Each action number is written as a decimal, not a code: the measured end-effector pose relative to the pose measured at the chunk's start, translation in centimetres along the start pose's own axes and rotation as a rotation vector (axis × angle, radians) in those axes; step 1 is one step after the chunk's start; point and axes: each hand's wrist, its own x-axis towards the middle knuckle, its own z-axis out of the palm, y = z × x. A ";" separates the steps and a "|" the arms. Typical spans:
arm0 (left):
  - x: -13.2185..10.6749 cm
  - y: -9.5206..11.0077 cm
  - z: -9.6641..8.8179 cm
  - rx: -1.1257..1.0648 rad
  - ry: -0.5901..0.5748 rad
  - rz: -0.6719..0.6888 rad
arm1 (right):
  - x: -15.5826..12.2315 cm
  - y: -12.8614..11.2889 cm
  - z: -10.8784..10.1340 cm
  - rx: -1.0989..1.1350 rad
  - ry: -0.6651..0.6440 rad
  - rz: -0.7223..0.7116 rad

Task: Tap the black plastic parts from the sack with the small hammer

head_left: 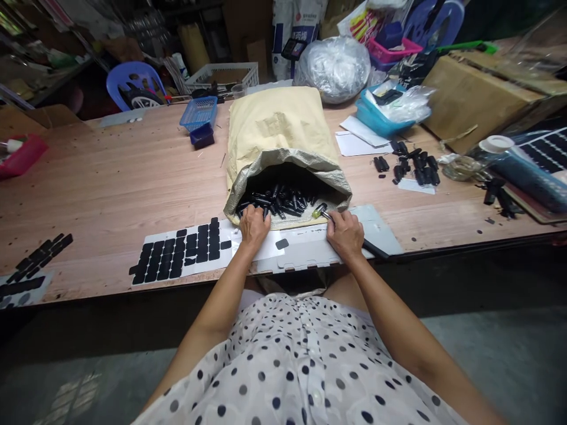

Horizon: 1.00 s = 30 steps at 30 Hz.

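Observation:
A tan woven sack (274, 130) lies on the wooden table (110, 183) with its mouth toward me, full of small black cylindrical parts (277, 200). My left hand (254, 227) rests at the sack's mouth with its fingers curled down among the black parts. My right hand (345, 233) is closed round a thin tool with a yellow-green tip (319, 211), pointed at the sack's mouth. Under both hands lies a white backing sheet (305, 245) carrying black adhesive pads (181, 254), with one lone pad (282, 243) between my hands.
More black parts (414, 165) lie loose to the right by white papers (361, 139) and a blue tray (381, 115). A blue basket (199, 112), a cardboard box (469, 97), a bottle (522, 168) and another pad sheet (26, 274) stand around.

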 end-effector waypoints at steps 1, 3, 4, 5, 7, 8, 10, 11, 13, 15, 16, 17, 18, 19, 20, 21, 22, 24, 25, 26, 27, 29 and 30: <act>0.4 -0.3 0.5 0.019 0.002 0.009 | 0.0 0.0 0.0 0.002 0.005 -0.006; 0.5 -0.8 1.1 0.035 -0.002 0.038 | 0.0 0.0 0.1 0.008 0.002 -0.008; 0.3 -1.1 1.2 0.037 0.000 0.053 | 0.0 -0.1 0.0 0.010 -0.008 -0.002; 0.0 -1.3 1.1 0.037 0.006 0.062 | 0.0 -0.1 0.0 0.011 -0.021 0.004; -0.8 -1.9 0.5 0.030 0.032 0.052 | 0.0 -0.3 0.0 0.008 -0.040 0.012; -1.2 -2.1 0.2 0.021 0.044 0.040 | 0.1 -0.3 -0.1 0.003 -0.040 0.009; -2.0 -2.2 -0.2 -0.019 0.038 0.045 | 0.1 -0.5 -0.1 -0.019 -0.026 -0.004; -2.4 -2.0 -0.3 -0.053 0.014 0.077 | 0.1 -0.6 -0.1 -0.035 -0.019 -0.007; -3.3 -1.0 0.1 -0.135 -0.074 0.194 | 0.1 -0.7 -0.1 -0.072 -0.020 -0.003; -3.9 0.4 0.9 -0.199 -0.172 0.308 | 0.1 -0.7 -0.2 -0.103 -0.040 0.007; -4.2 1.0 1.4 -0.219 -0.212 0.341 | 0.1 -0.8 -0.3 -0.114 -0.052 0.010; -4.4 1.5 1.9 -0.234 -0.240 0.354 | 0.0 -0.8 -0.3 -0.120 -0.064 0.011; -4.4 1.9 2.3 -0.246 -0.257 0.352 | 0.0 -0.8 -0.4 -0.123 -0.073 0.010; -4.5 2.1 2.7 -0.259 -0.264 0.344 | 0.1 -0.9 -0.5 -0.123 -0.080 0.007; -4.4 2.2 3.0 -0.272 -0.265 0.335 | 0.1 -0.9 -0.6 -0.122 -0.086 0.005; -4.4 2.2 3.2 -0.284 -0.260 0.330 | 0.2 -0.9 -0.7 -0.119 -0.091 0.003; -4.3 2.1 3.4 -0.296 -0.255 0.331 | 0.2 -0.9 -0.8 -0.115 -0.096 0.004; -4.1 1.8 3.5 -0.313 -0.246 0.340 | 0.5 -0.8 -1.1 -0.097 -0.112 0.015; -4.1 1.7 3.6 -0.320 -0.246 0.343 | 0.6 -0.7 -1.2 -0.079 -0.122 0.022; -4.1 1.6 3.6 -0.328 -0.248 0.344 | 0.6 -0.6 -1.4 -0.054 -0.131 0.026; -4.0 1.5 3.6 -0.337 -0.254 0.345 | 0.5 -0.5 -1.7 -0.020 -0.135 0.027; -4.0 1.5 3.6 -0.355 -0.266 0.339 | 0.1 -0.4 -2.3 0.078 -0.121 0.017; -4.0 1.5 3.6 -0.363 -0.272 0.335 | -0.3 -0.5 -2.7 0.141 -0.106 0.007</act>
